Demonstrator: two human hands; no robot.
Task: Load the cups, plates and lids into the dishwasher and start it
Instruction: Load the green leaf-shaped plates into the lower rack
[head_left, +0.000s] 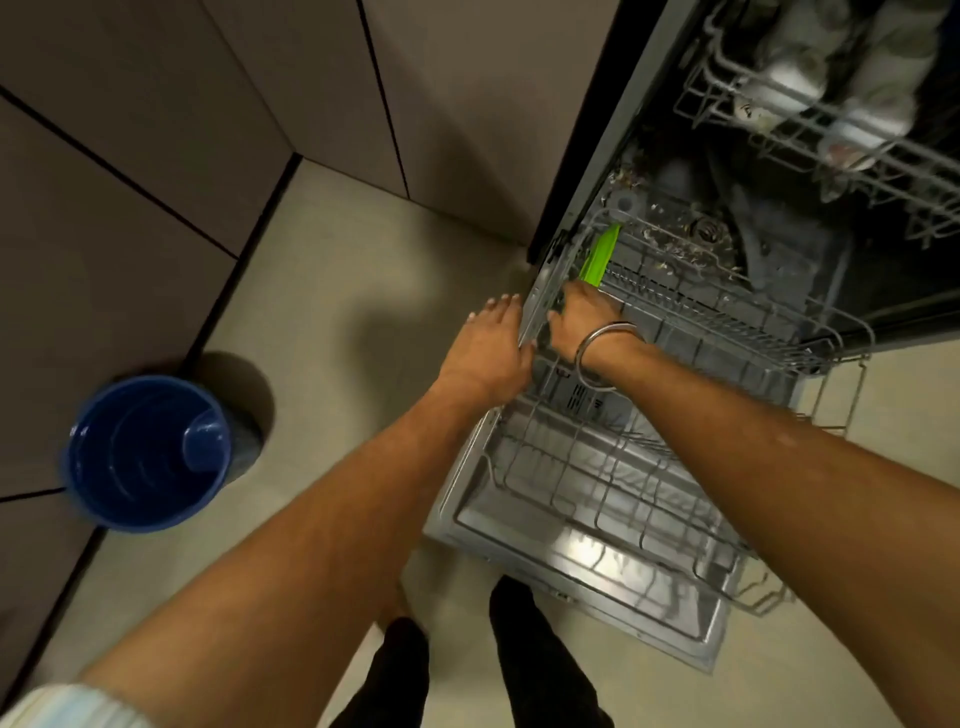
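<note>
Right hand (584, 322), silver bangle (605, 356) on wrist, fingers curled round lower edge of flat bright-green plastic plate (598, 260), plate upright on edge at far left of pulled-out grey wire lower rack (675, 525). Left hand (485, 353) spread flat, fingers straight, on rack's left rim. Whitish cups (800, 67), blurred, in upper wire rack (831, 150). Round blue plastic bucket (148, 452) on beige floor (363, 249), well left of open dishwasher door (597, 582).
</note>
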